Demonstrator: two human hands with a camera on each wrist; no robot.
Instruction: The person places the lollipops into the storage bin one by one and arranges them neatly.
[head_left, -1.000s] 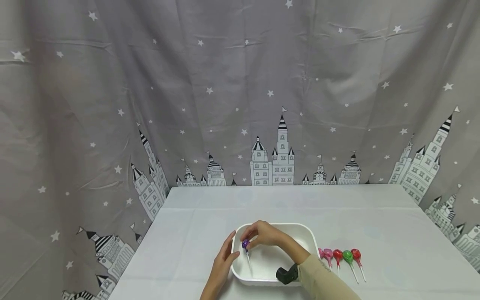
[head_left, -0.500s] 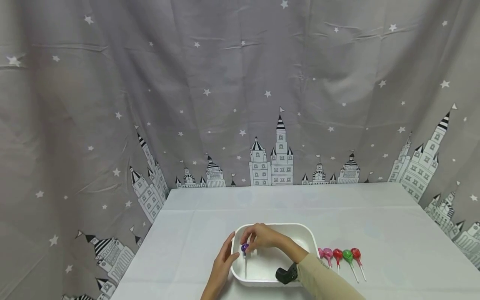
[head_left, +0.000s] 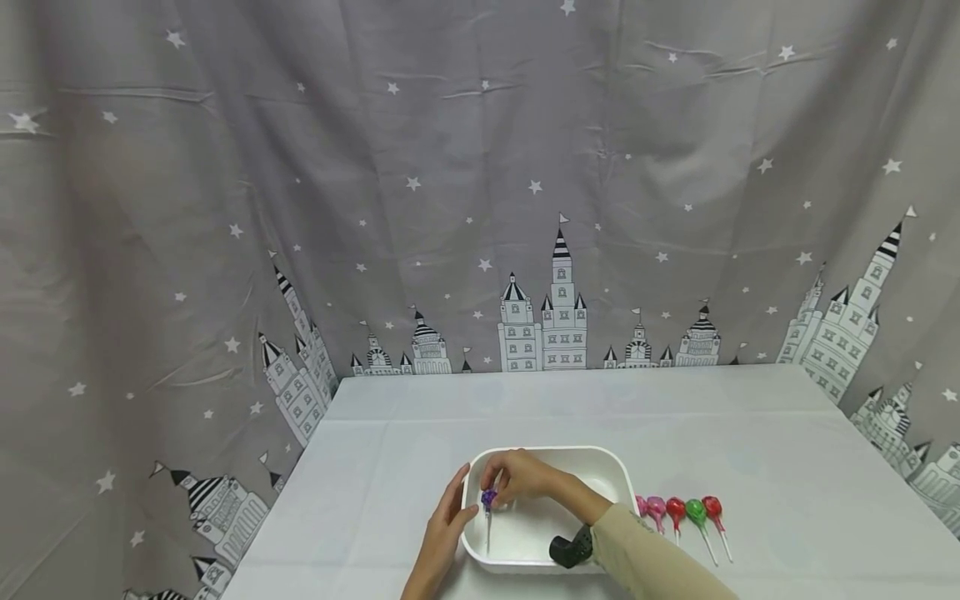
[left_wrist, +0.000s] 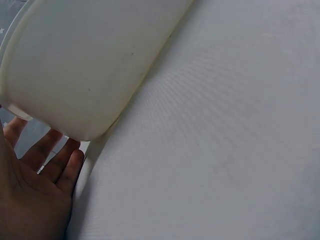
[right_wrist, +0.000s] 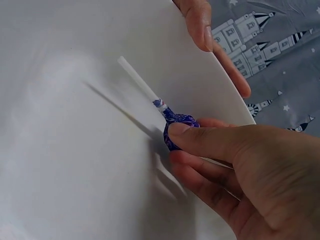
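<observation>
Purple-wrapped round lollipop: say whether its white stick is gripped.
No, the right hand pinches the lollipop's wrapped head, leaving the stick free.

One wide view, two close ones
The head camera looks forward and down across the tabletop (head_left: 750, 442) to the far curtain (head_left: 450, 142); the left wrist's faces a white tub's (left_wrist: 80, 65) outer wall at close range; the right wrist's peers closely inside. Head and right wrist views share a purple lollipop (right_wrist: 167, 114); all three include the left fingers (left_wrist: 62, 159).
</observation>
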